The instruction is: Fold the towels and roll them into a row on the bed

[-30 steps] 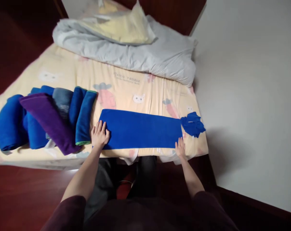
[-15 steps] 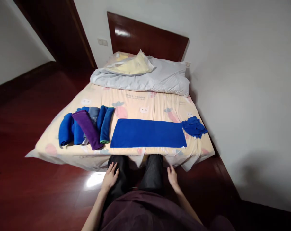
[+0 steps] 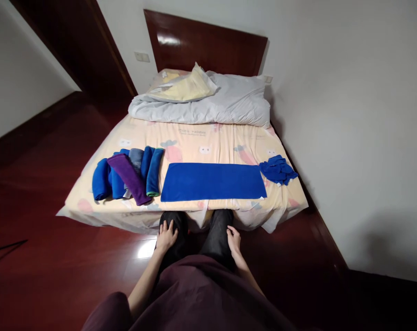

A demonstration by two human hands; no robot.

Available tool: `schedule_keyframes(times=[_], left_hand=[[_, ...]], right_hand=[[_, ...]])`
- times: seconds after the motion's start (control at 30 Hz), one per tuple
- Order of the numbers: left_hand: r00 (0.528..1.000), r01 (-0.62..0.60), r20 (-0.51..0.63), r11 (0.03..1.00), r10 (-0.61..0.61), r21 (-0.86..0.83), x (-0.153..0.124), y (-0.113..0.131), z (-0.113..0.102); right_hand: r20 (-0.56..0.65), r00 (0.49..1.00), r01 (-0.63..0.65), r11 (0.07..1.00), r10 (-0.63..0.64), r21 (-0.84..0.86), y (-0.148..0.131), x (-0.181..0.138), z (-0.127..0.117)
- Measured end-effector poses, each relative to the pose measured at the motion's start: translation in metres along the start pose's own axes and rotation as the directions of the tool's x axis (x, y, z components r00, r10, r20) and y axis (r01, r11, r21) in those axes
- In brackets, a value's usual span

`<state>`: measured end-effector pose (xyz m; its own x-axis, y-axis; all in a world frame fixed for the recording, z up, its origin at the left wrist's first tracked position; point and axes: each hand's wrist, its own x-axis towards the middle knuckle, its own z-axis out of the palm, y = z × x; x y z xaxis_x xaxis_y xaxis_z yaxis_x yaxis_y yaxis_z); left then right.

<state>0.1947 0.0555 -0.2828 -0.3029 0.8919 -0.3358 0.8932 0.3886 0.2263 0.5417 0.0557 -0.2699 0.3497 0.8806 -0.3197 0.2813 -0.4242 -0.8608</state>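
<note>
A long blue towel [image 3: 213, 181] lies flat and folded into a strip along the near edge of the bed [image 3: 208, 138]. My left hand [image 3: 166, 235] rests open on my left thigh, fingers spread. My right hand [image 3: 233, 240] lies open on my right thigh. Both hands are off the bed and hold nothing. Left of the strip sits a row of folded towels [image 3: 127, 177], blue ones with a purple one across them. A small crumpled blue cloth [image 3: 277, 169] lies at the bed's right edge.
A grey duvet [image 3: 208, 101] and a yellow pillow [image 3: 182, 87] are piled at the head of the bed under a dark wooden headboard [image 3: 205, 43]. A white wall runs along the right. Dark red wooden floor [image 3: 39, 220] spreads to the left.
My hands left the blue towel and dropped onto my thighs. I moved back and upright, so the whole bed and headboard came into view.
</note>
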Motion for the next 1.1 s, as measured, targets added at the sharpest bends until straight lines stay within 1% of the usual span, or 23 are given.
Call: schedule_keyframes(times=[0.07, 0.13, 0.2, 0.27, 0.37, 0.43, 0.5, 0.57, 0.63, 0.67, 0.7, 0.77, 0.83, 0.9, 0.93, 1.0, 1.1], left_hand=[[0.999, -0.034, -0.018, 0.999, 0.034, -0.002, -0.001, -0.003, 0.001], [0.997, -0.065, -0.035, 0.998, 0.065, -0.003, -0.001, -0.008, 0.001], [0.996, -0.082, -0.043, 0.997, 0.081, -0.004, 0.0, -0.01, -0.001], [0.996, -0.085, -0.04, 0.996, 0.085, -0.003, 0.0, -0.01, -0.003], [0.996, -0.084, -0.031, 0.996, 0.084, 0.007, -0.001, -0.008, -0.006], [0.996, -0.08, -0.029, 0.997, 0.08, 0.016, -0.002, -0.007, -0.007], [0.997, -0.073, -0.02, 0.997, 0.074, 0.033, 0.0, -0.006, -0.01], [0.997, -0.082, 0.006, 0.995, 0.082, 0.05, 0.006, -0.002, -0.018], [0.985, -0.164, 0.06, 0.986, 0.162, 0.023, 0.017, 0.009, -0.033], [0.968, -0.234, 0.091, 0.972, 0.235, -0.017, 0.024, 0.017, -0.043], [0.94, -0.314, 0.119, 0.947, 0.32, -0.071, 0.033, 0.028, -0.054], [0.86, -0.465, 0.14, 0.866, 0.491, -0.183, 0.055, 0.056, -0.076], [0.786, -0.564, 0.136, 0.789, 0.603, -0.243, 0.081, 0.09, -0.095], [0.729, -0.636, 0.123, 0.733, 0.673, -0.243, 0.11, 0.126, -0.108], [0.71, -0.661, 0.119, 0.715, 0.694, -0.227, 0.126, 0.143, -0.112], [0.694, -0.689, 0.111, 0.702, 0.711, -0.181, 0.158, 0.176, -0.117], [0.713, -0.684, 0.118, 0.723, 0.691, -0.099, 0.202, 0.221, -0.12]], right_hand=[[0.017, 1.0, 0.015, 0.99, -0.017, 0.14, -0.019, 0.004, 0.011], [0.09, 0.996, -0.04, 0.938, 0.01, 0.344, -0.039, 0.01, 0.024], [0.186, 0.98, -0.156, 0.838, 0.067, 0.523, -0.058, 0.02, 0.038], [0.254, 0.959, -0.265, 0.729, 0.129, 0.631, -0.075, 0.031, 0.053], [0.298, 0.932, -0.36, 0.6, 0.204, 0.715, -0.091, 0.048, 0.074], [0.317, 0.92, -0.391, 0.541, 0.23, 0.745, -0.096, 0.058, 0.084], [0.322, 0.915, -0.402, 0.506, 0.241, 0.763, -0.098, 0.067, 0.092], [0.328, 0.912, -0.409, 0.485, 0.246, 0.773, -0.098, 0.074, 0.098], [0.342, 0.903, -0.427, 0.463, 0.259, 0.777, -0.098, 0.081, 0.102], [0.348, 0.898, -0.437, 0.451, 0.271, 0.778, -0.098, 0.084, 0.104], [0.353, 0.891, -0.449, 0.441, 0.284, 0.777, -0.099, 0.087, 0.105], [0.352, 0.883, -0.462, 0.438, 0.311, 0.771, -0.101, 0.092, 0.108], [0.334, 0.883, -0.46, 0.457, 0.331, 0.761, -0.103, 0.097, 0.112], [0.298, 0.893, -0.436, 0.489, 0.336, 0.756, -0.105, 0.1, 0.116], [0.28, 0.901, -0.421, 0.506, 0.333, 0.753, -0.105, 0.102, 0.118], [0.259, 0.911, -0.4, 0.534, 0.321, 0.745, -0.104, 0.105, 0.122], [0.235, 0.912, -0.396, 0.57, 0.336, 0.72, -0.096, 0.11, 0.125]])
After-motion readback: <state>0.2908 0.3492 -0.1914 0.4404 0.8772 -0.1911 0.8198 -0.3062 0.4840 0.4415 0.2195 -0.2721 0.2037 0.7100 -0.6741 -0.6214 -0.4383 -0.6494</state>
